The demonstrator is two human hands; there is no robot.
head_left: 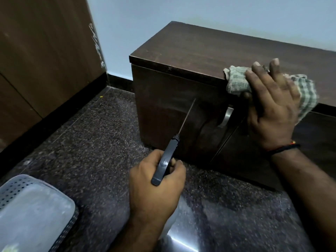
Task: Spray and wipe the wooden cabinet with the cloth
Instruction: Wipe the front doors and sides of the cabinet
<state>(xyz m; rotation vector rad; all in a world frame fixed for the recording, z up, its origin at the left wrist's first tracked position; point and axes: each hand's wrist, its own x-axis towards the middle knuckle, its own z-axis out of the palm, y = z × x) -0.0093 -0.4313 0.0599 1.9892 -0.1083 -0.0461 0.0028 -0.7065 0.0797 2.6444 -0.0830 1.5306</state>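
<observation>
A low dark wooden cabinet (200,50) stands against the pale wall, with a metal door handle (225,117) on its front. My right hand (271,106) presses a checked grey-green cloth (236,81) over the cabinet's front top edge, just above the handle. My left hand (156,180) grips a black spray head (165,160) low in front of the cabinet. A thin straw nozzle (187,116) sticks out of it and points at the cabinet's left door. The spray bottle itself is hidden under my hand.
The floor (91,142) is dark speckled granite. A grey perforated plastic basket (34,213) sits at the lower left. A tall brown wooden panel (36,60) fills the left side, with a black skirting along its foot.
</observation>
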